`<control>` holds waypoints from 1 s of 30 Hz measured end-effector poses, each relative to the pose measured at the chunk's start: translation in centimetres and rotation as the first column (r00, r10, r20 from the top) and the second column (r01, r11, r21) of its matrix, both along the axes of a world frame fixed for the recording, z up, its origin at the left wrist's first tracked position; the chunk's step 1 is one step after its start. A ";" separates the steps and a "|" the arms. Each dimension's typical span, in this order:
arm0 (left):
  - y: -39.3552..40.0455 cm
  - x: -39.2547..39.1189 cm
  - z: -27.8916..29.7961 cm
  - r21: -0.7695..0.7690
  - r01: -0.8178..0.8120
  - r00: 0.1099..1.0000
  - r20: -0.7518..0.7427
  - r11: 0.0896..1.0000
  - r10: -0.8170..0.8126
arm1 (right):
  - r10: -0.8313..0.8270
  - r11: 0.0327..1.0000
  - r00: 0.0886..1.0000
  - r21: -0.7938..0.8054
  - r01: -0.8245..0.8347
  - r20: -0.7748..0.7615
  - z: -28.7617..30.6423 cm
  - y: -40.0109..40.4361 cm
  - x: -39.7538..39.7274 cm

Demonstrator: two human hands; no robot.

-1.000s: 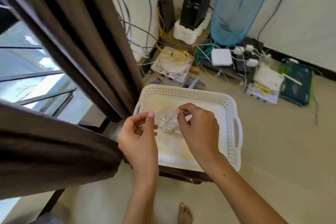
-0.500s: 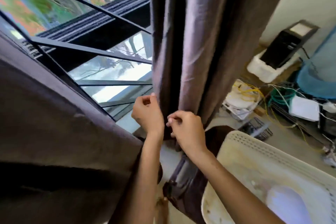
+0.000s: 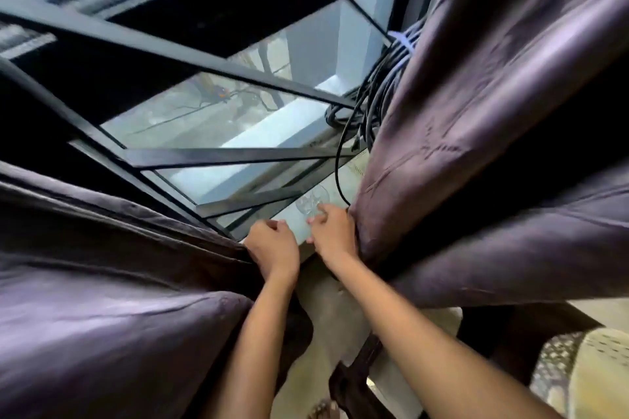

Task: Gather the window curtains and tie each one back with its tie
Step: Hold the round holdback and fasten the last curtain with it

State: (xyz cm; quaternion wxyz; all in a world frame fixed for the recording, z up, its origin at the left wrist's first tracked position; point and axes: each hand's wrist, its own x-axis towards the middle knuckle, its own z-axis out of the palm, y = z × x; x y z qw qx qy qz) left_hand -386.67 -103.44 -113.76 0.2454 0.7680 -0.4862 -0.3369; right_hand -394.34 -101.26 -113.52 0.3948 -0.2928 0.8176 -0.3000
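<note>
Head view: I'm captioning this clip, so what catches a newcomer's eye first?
Two dark curtains frame the shot: the left curtain low left, the right curtain sweeping up right. Between them, the left hand and right hand meet below the window bars, beside hanging black cables.

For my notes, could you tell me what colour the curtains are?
Dark brown with a purplish sheen, plain; the head view shows the right curtain best.
</note>
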 end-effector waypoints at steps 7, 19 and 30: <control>-4.0 -2.8 -7.8 0.185 0.111 0.993 0.021 0.976 -0.117 | -0.055 0.983 0.971 0.155 0.093 -0.231 -6.9 -3.6 -3.6; -4.1 -4.5 -11.1 0.091 0.073 0.997 -0.023 0.993 -0.071 | 0.077 0.972 0.973 0.234 -0.025 -0.219 -10.0 -5.4 -3.5; 7.2 -1.1 -5.0 -0.059 0.247 0.963 0.125 0.967 -0.239 | 0.067 0.968 0.993 0.235 -0.088 0.095 -2.4 4.8 -1.5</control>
